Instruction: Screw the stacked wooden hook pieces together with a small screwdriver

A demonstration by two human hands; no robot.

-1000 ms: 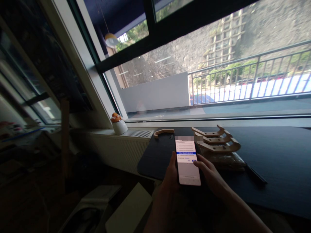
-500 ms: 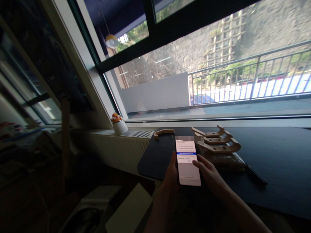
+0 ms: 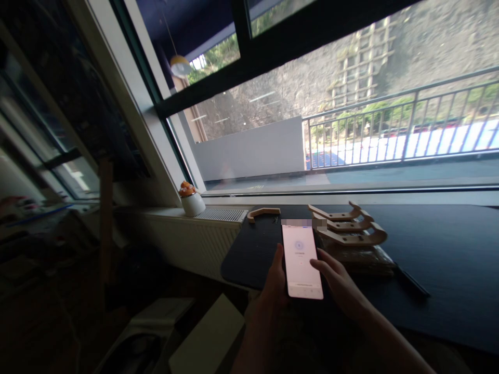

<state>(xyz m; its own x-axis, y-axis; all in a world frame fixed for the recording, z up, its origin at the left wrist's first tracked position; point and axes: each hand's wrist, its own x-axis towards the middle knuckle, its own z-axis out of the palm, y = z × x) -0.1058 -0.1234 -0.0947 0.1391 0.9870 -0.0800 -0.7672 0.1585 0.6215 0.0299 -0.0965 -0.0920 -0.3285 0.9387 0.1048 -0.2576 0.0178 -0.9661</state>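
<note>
A smartphone with a bright, mostly white screen is held upright between both hands, over the near edge of the dark table. My left hand grips its left side, the thumb along the edge. From the other side my right hand holds the phone, its thumb over the right part of the screen. The fingers behind the phone are hidden. Just beyond it lie curved wooden hooks, resting on a clear plastic-wrapped package. A single wooden hook and some small screws lie farther left.
The dark table stands against the window. A thin black stick-like object lies on it at right. Left of the table, a white radiator carries a white pot with an orange top. Pale boxes sit low at left.
The phone's screen has switched from a list with a blue highlighted row to a plain white page with a small round icon. Both hands stay almost where they were.
</note>
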